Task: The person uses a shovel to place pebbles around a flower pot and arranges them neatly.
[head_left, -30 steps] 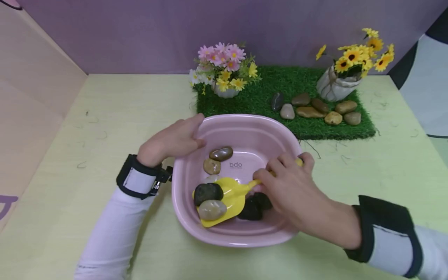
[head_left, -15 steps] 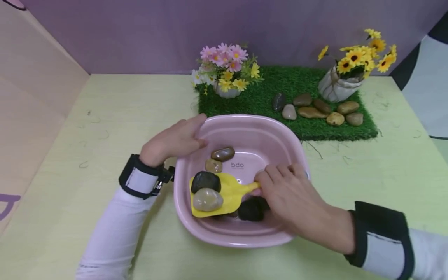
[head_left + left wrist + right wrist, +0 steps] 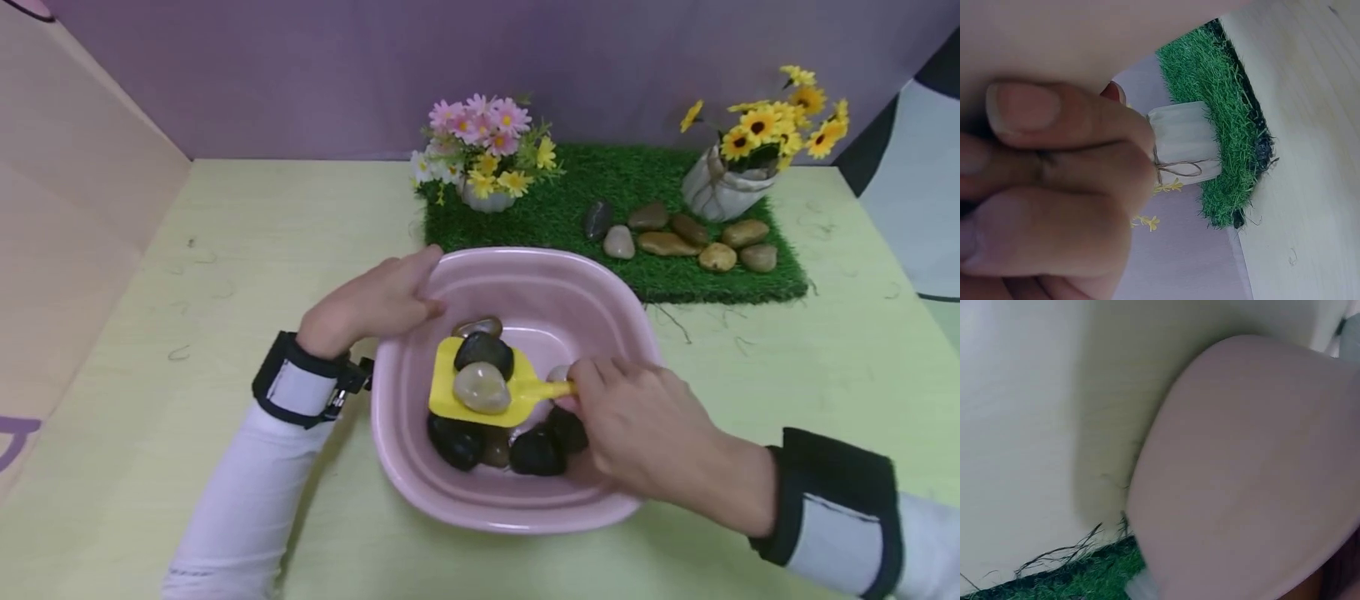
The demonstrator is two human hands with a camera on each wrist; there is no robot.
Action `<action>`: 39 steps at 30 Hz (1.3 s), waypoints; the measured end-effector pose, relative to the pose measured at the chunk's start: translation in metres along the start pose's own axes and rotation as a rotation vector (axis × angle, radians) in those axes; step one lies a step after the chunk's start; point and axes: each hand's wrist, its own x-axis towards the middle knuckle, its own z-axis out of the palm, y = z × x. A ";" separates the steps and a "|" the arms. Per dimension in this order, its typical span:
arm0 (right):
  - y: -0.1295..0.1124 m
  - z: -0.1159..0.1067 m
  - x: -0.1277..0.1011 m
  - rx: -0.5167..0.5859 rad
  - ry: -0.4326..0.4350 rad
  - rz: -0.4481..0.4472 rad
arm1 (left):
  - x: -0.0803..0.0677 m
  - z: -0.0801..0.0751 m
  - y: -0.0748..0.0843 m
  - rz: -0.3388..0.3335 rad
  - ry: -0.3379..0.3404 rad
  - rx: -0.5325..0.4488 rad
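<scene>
My right hand (image 3: 645,425) grips the handle of a yellow toy shovel (image 3: 444,404) over the pink plastic basin (image 3: 615,296). On the shovel's blade lie a black stone (image 3: 486,354) and a pale, glossy stone (image 3: 482,389). Several more stones rest on the basin floor, among them a large black stone (image 3: 455,442) and a brown stone (image 3: 482,326) partly covered by the load. At the basin's left rim, my left hand (image 3: 371,307) holds on with curled fingers, seen close up in the left wrist view. The right wrist view shows mostly the basin's outer wall (image 3: 1241,456).
Behind the basin lies a green turf mat (image 3: 558,221). It bears a pot of pink and yellow flowers (image 3: 487,158), a white pot of sunflowers (image 3: 723,187) and several stones (image 3: 667,243). A purple wall (image 3: 315,83) rises behind the table (image 3: 247,225).
The shovel has risen and moved right with the two stones on it, uncovering a black stone and a brown one beneath. The left hand keeps its place on the rim.
</scene>
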 end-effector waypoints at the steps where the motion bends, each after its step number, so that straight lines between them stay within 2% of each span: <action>1: 0.001 0.000 0.000 -0.009 -0.001 0.005 | 0.000 0.000 0.000 0.001 -0.002 -0.003; 5: 0.004 -0.001 -0.001 -0.021 -0.018 0.014 | 0.000 0.000 0.001 0.007 -0.008 -0.005; 12: 0.003 -0.009 0.003 0.049 -0.173 0.076 | -0.002 -0.001 0.001 -0.003 0.000 0.011; 18: 0.006 -0.015 0.006 0.038 -0.173 0.065 | -0.001 -0.002 0.002 0.001 0.000 0.009; 23: 0.019 -0.026 0.014 0.113 -0.275 0.138 | -0.001 -0.001 0.001 0.001 0.004 0.015; 25: 0.031 -0.035 0.021 0.118 -0.305 0.172 | -0.001 -0.001 0.000 -0.005 0.004 0.011; 28: 0.056 -0.049 0.032 0.071 -0.293 0.205 | -0.001 0.000 0.001 -0.016 -0.001 0.001; 31: 0.087 -0.061 0.042 0.026 -0.312 0.286 | -0.001 0.000 0.001 -0.020 -0.006 -0.018; 34: 0.119 -0.068 0.048 -0.021 -0.356 0.377 | -0.001 0.000 0.001 -0.019 -0.007 -0.024; 39: 0.166 -0.072 0.051 -0.103 -0.446 0.459 | -0.001 0.000 0.002 -0.020 -0.013 -0.034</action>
